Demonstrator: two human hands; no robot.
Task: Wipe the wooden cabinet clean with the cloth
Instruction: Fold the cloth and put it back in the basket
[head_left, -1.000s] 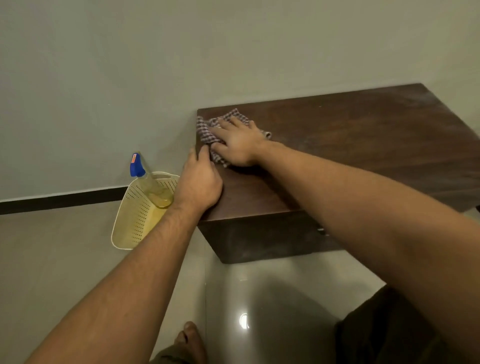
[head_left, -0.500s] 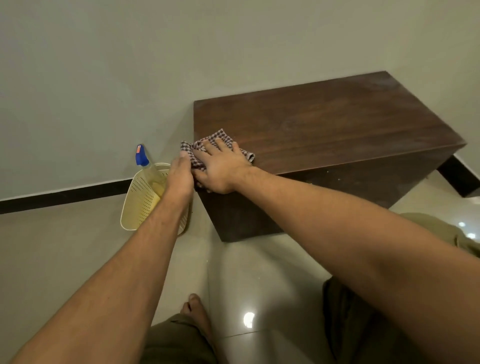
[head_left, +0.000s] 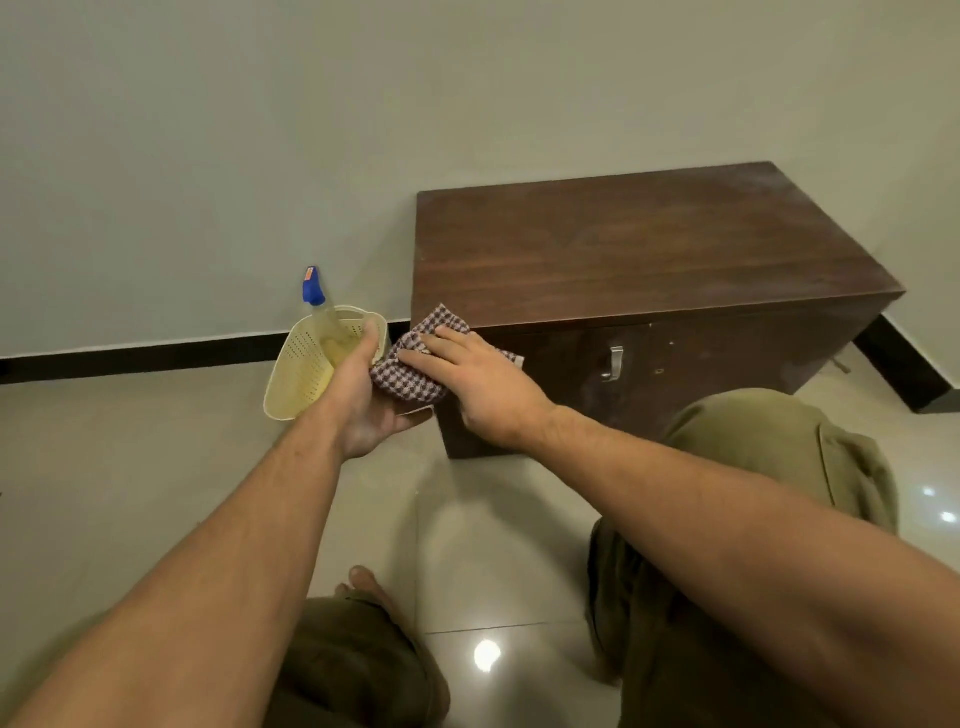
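Checked cloth (head_left: 410, 366) at cabinet (head_left: 639, 260) corner: right hand (head_left: 478, 384) flat, left hand (head_left: 366, 395) cupped beneath.

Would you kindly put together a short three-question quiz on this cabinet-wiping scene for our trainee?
1. True or false: the cloth lies flat in the middle of the cabinet top.
2. Which hand lies on top of the cloth? A) left hand B) right hand
3. Fill in: the spray bottle stands in a cream ____.

Key: 1 false, it is at the cabinet's front left corner, over the left palm; 2 B; 3 basket.
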